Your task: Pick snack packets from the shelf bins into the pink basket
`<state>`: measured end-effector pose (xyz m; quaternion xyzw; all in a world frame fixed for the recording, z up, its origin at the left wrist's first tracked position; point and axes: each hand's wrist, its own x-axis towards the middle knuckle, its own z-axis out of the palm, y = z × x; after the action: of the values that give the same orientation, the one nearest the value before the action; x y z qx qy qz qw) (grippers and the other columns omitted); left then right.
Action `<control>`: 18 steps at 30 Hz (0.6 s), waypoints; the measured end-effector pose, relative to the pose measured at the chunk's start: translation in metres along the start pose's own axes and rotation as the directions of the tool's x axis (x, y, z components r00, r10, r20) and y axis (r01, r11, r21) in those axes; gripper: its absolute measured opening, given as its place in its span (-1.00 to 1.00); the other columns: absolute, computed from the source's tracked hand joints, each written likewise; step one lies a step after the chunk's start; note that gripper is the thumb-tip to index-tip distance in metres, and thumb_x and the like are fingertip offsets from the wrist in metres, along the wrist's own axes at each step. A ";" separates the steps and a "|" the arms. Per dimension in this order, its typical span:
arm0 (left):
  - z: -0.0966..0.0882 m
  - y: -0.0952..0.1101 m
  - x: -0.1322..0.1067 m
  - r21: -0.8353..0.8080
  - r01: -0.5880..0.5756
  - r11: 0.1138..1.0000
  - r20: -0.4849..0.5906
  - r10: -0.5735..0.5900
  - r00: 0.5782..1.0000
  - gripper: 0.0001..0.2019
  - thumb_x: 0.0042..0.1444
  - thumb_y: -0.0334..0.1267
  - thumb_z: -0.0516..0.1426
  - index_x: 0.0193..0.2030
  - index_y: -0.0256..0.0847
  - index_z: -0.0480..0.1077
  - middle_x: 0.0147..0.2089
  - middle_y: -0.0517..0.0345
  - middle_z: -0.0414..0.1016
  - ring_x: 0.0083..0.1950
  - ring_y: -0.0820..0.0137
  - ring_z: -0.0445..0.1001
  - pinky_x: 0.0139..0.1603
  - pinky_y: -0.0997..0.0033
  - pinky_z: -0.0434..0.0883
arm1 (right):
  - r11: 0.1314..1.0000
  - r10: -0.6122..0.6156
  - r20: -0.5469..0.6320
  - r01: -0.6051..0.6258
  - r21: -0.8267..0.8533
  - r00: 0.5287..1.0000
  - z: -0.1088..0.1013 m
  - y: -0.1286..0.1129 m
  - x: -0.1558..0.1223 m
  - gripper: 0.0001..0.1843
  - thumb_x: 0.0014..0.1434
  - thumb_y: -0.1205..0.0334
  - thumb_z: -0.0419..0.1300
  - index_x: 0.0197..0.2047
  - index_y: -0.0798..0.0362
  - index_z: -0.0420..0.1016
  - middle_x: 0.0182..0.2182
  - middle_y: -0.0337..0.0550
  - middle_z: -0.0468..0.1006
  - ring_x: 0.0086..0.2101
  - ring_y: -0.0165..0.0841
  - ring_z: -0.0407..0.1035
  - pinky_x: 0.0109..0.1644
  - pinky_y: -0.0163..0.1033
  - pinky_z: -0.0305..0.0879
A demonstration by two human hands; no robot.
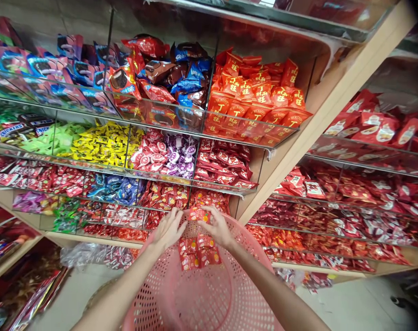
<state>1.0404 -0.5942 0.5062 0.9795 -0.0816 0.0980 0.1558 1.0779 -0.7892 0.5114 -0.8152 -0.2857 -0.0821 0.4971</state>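
Note:
My left hand [167, 228] and my right hand [216, 226] meet above the far rim of a pink plastic basket [209, 299]. Together they pinch a small red candy packet [198, 214] between their fingertips. Several more red packets [198, 252] lie against the basket's far wall, just below my hands. Directly behind my hands is a shelf bin of similar red candies [209, 198].
Tiered shelves with clear dividers hold wrapped sweets: orange-red packets [257, 96], yellow candies [104, 143], pink and purple ones [166, 155], blue ones [114, 188]. A second shelf unit of red packets [360, 202] stands to the right. Grey floor [360, 303] shows below.

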 end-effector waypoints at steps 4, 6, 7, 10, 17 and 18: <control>-0.001 0.002 0.001 0.042 0.004 0.999 0.080 -0.008 0.997 -0.59 0.08 -0.23 -0.02 0.10 -0.18 0.17 0.18 -0.07 0.11 0.08 0.12 0.28 0.01 0.13 0.27 | 1.000 -0.002 0.120 0.002 0.000 0.993 0.011 -0.009 -0.011 -0.55 0.09 0.14 0.18 0.06 -0.04 0.27 -0.04 -0.10 0.41 -0.05 -0.29 0.32 0.01 -0.17 0.26; -0.004 0.005 0.001 0.043 -0.001 0.999 0.107 -0.004 0.994 -0.57 0.03 -0.26 0.02 0.09 -0.17 0.18 0.19 -0.06 0.10 0.10 0.11 0.27 0.03 0.12 0.26 | 1.000 -0.024 0.161 0.025 -0.005 0.987 0.013 -0.009 -0.015 -0.53 0.09 0.14 0.19 0.08 -0.04 0.26 -0.03 -0.10 0.39 -0.03 -0.30 0.31 0.04 -0.16 0.23; -0.005 0.006 0.001 0.045 -0.006 0.999 0.114 0.000 0.993 -0.57 0.02 -0.25 0.02 0.08 -0.17 0.18 0.19 -0.06 0.10 0.10 0.11 0.27 0.04 0.11 0.25 | 0.999 -0.032 0.177 0.037 -0.023 0.984 0.014 -0.008 -0.017 -0.51 0.09 0.14 0.19 0.10 -0.04 0.25 -0.01 -0.09 0.38 -0.01 -0.30 0.29 0.07 -0.15 0.22; -0.008 0.009 0.000 0.047 -0.027 0.999 0.121 0.021 0.992 -0.58 0.03 -0.19 0.03 0.07 -0.18 0.19 0.18 -0.06 0.12 0.09 0.10 0.27 0.02 0.12 0.27 | 0.991 -0.017 0.226 0.046 -0.126 0.974 0.014 -0.003 -0.021 -0.46 0.11 0.11 0.17 0.16 -0.05 0.19 0.04 -0.07 0.34 0.03 -0.29 0.26 0.10 -0.15 0.19; -0.005 0.008 0.002 0.075 -0.071 0.995 0.045 0.067 0.997 -0.65 0.12 -0.39 -0.15 0.04 -0.18 0.21 0.08 -0.02 0.21 -0.04 0.24 0.36 -0.07 0.23 0.30 | 0.942 0.036 0.284 0.062 -0.329 0.958 0.010 0.014 -0.029 -0.46 0.12 0.08 0.15 0.16 -0.02 0.19 0.04 -0.07 0.38 0.02 -0.27 0.29 0.10 -0.13 0.18; -0.005 0.007 0.003 0.071 -0.073 0.995 0.044 0.070 0.997 -0.63 0.10 -0.43 -0.16 0.04 -0.18 0.20 0.08 -0.01 0.21 -0.05 0.25 0.35 -0.08 0.24 0.30 | 0.937 0.045 0.309 0.067 -0.342 0.950 0.008 0.016 -0.031 -0.45 0.11 0.09 0.16 0.16 -0.01 0.20 0.03 -0.07 0.38 0.02 -0.28 0.29 0.09 -0.14 0.18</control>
<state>1.0410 -0.5998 0.5131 0.9828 -0.1161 0.0859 0.1150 1.0603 -0.7998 0.4820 -0.8913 -0.3461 -0.0046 0.2928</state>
